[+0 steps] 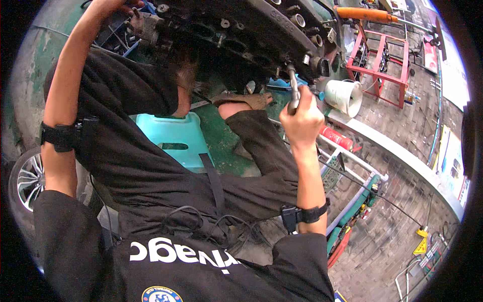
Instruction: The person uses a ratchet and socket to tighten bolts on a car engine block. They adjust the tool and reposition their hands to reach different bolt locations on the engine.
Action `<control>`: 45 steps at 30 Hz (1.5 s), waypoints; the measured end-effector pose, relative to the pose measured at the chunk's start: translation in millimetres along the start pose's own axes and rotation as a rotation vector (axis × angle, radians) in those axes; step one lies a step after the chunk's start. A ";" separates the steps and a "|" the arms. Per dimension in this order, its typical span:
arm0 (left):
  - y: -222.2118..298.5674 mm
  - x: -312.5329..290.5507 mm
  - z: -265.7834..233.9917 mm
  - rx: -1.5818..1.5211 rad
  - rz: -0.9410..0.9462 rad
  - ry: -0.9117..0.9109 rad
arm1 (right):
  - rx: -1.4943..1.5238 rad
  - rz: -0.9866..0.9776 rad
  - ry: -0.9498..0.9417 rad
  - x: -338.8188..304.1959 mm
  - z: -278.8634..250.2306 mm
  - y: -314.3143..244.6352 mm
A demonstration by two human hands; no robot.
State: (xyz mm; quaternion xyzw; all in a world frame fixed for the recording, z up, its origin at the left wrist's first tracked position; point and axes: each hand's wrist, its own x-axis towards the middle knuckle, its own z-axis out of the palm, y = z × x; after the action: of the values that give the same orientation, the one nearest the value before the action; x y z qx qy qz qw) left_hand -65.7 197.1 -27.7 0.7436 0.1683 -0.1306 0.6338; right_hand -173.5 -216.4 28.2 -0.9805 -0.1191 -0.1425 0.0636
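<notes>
Two hands work one engine block [241, 35]: right hand [302, 118] clenched around one wrench [293, 90], left hand [113, 6] gripping its end.

The engine block [241, 35] spans the top of the view, above the person's lap. The right hand [301, 118] sits just below the block's right end, its grip closed round a wrench [293, 90] that reaches up to the block. The left hand [118, 5] touches the block's left end. The stool [176, 138] lies below the block, between the legs. The bucket [344, 95] stands right of the block, the frame stand [380, 63] beyond it.
</notes>
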 end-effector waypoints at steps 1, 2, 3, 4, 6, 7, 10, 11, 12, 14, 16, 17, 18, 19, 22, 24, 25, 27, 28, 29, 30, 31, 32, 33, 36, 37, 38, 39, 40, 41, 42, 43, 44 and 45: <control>-0.1 -0.2 -0.4 0.039 0.001 0.019 | -0.078 -0.102 -0.005 -2.7 -1.3 1.0; -1.1 -0.8 -0.7 0.024 -0.007 0.012 | 0.177 0.339 0.002 -3.3 -1.0 4.4; -2.0 -1.1 -0.6 0.007 -0.009 0.014 | 0.828 1.054 0.039 -2.9 -3.8 10.3; -2.8 -1.0 -0.5 -0.005 -0.006 0.016 | 1.061 1.162 0.020 -3.1 -3.0 13.5; -4.2 0.0 0.0 -0.008 0.004 -0.002 | 1.519 1.322 0.192 -3.4 -5.5 19.4; -4.6 0.7 0.3 -0.011 0.012 -0.012 | 1.008 1.041 0.070 -2.8 -4.9 21.1; -4.4 2.3 1.0 -0.029 -0.012 0.030 | 0.050 0.061 -0.032 3.2 -9.7 26.3; -4.2 1.7 1.4 -0.023 -0.002 0.030 | 0.022 0.186 -0.135 5.0 -11.6 28.1; -3.9 0.6 1.2 -0.014 0.004 0.028 | 0.627 0.639 -0.067 8.1 -14.0 31.8; -3.3 -1.1 1.6 -0.063 0.023 0.007 | 1.339 1.246 -0.042 9.0 -15.6 35.9; -1.7 -2.0 2.9 -0.046 0.017 0.007 | 1.029 0.935 -0.121 6.4 -14.2 38.7; 0.0 -1.2 4.3 -0.035 0.019 0.001 | 0.569 0.604 -0.209 3.9 -13.0 38.5; 1.4 -1.1 5.7 -0.046 0.018 0.002 | 0.285 -0.075 -0.107 1.1 -10.7 36.9; 3.5 -1.0 6.8 -0.050 0.003 0.013 | 0.282 0.026 -0.088 0.7 -9.1 35.6; 10.4 -5.4 10.2 -0.017 -0.037 0.051 | 0.911 0.793 -0.192 2.7 -8.9 25.0; 14.2 -8.1 13.8 -0.057 -0.049 0.050 | 1.507 1.268 0.011 6.4 -11.6 16.3; 16.9 -9.5 13.5 -0.054 -0.036 0.066 | 1.579 1.199 0.083 8.0 -9.8 11.7; 19.1 -13.3 14.9 -0.071 -0.004 0.066 | 0.412 0.365 -0.197 7.6 -11.9 7.9; 19.2 -14.9 15.8 -0.082 0.004 0.061 | 0.344 0.293 -0.178 4.5 -12.6 7.5; 19.1 -15.6 16.6 -0.072 0.008 0.074 | 0.306 0.205 -0.223 3.3 -14.1 11.0; 18.6 -16.1 17.4 -0.066 0.010 0.088 | 0.275 0.094 -0.269 -1.1 -15.0 14.6; 17.8 -16.9 17.4 -0.060 0.015 0.106 | 0.753 0.653 -0.229 -0.5 -15.5 23.1; 17.1 -16.2 18.0 -0.052 0.001 0.120 | 0.903 0.786 -0.234 -2.5 -16.8 30.3; 16.7 -16.2 17.0 -0.108 0.040 0.085 | 1.052 0.925 -0.221 -5.3 -17.5 35.1; 16.9 -13.6 14.9 -0.083 0.012 0.086 | 0.849 0.607 -0.198 -5.6 -14.6 44.2; 17.5 -12.6 13.9 -0.072 0.004 0.076 | 0.300 0.036 -0.278 -3.7 -13.1 44.5; 17.5 -12.1 13.5 -0.064 -0.011 0.064 | 0.455 0.236 -0.205 -0.9 -13.5 45.3; 17.5 -11.6 13.6 -0.069 0.005 0.066 | 0.598 0.416 -0.220 0.9 -14.3 45.8; 16.8 -12.1 13.9 -0.077 0.021 0.074 | 0.742 0.592 -0.235 4.2 -15.9 47.6; 16.2 -12.2 14.6 -0.082 0.035 0.080 | 0.923 0.695 -0.235 2.9 -16.9 48.0; 15.7 -12.3 14.9 -0.074 0.018 0.076 | 1.612 1.163 -0.072 5.0 -17.9 51.0; 15.1 -12.1 15.6 -0.067 0.006 0.074 | 1.560 1.269 -0.085 0.8 -18.9 52.5; 15.2 -11.6 15.7 -0.063 0.008 0.096 | 1.553 1.283 -0.093 -2.1 -17.7 55.1; 15.6 -11.2 15.4 -0.086 0.006 0.111 | 1.557 1.288 -0.085 -7.6 -16.3 57.0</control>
State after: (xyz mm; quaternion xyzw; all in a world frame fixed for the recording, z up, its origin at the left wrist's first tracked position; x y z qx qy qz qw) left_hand -69.0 178.8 -11.6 0.7221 0.2063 -0.0800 0.6554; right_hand -170.6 -275.6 36.4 -0.5485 0.3707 0.0711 0.7461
